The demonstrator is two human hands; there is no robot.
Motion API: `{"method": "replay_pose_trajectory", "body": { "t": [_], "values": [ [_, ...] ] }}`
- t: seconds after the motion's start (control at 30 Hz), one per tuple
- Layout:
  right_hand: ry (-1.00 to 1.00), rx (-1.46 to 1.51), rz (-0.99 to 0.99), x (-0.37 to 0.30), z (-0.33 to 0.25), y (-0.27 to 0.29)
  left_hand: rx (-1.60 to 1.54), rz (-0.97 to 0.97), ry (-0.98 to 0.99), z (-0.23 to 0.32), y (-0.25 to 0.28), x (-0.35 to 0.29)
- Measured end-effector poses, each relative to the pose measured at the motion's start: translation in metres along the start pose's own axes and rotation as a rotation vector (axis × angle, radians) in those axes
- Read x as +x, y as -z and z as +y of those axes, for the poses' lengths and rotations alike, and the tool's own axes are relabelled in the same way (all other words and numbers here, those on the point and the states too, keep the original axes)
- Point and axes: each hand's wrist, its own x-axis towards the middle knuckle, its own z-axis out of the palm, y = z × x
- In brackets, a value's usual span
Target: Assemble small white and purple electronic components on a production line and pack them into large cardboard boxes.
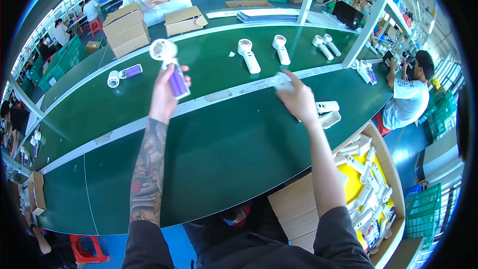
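Observation:
My left hand [168, 87] is raised over the green work surface, its fingers wrapped round the handle of a white handheld fan. The fan [163, 50] has a round head and, in its open handle, a purple cylindrical battery [178, 82]. My right hand [298, 100] is closed round a small pale, see-through piece [283, 82], blurred by motion, above the light dividing strip. Just beside my right wrist lie white handle shells [329, 118]. Beyond my hands, two white fans [249, 57] [281, 50] lie on the far green strip.
Another fan with a purple battery [130, 71] lies at the far left. Two more fans [323, 47] lie far right. A carton [396, 209] of white shells stands at my right. Metal posts [371, 17] rise from the bench. A co-worker [411, 87] sits to the right.

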Motion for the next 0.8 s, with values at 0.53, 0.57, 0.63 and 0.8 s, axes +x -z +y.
{"method": "replay_pose_trajectory", "body": {
  "t": [0.53,0.57,0.63,0.8],
  "values": [
    [-0.022,0.999,-0.04,-0.001,-0.073,-0.12,-0.075,0.099,0.164,-0.084,-0.043,-0.027],
    [0.079,0.841,0.022,-0.004,-0.073,-0.122,-0.032,0.095,0.161,-0.087,-0.04,-0.029],
    [0.28,0.523,0.141,-0.009,-0.074,-0.126,0.053,0.089,0.157,-0.093,-0.035,-0.033],
    [0.26,0.246,0.079,-0.021,-0.089,-0.112,0.015,0.039,0.177,-0.089,-0.05,-0.038]
  ]
}}
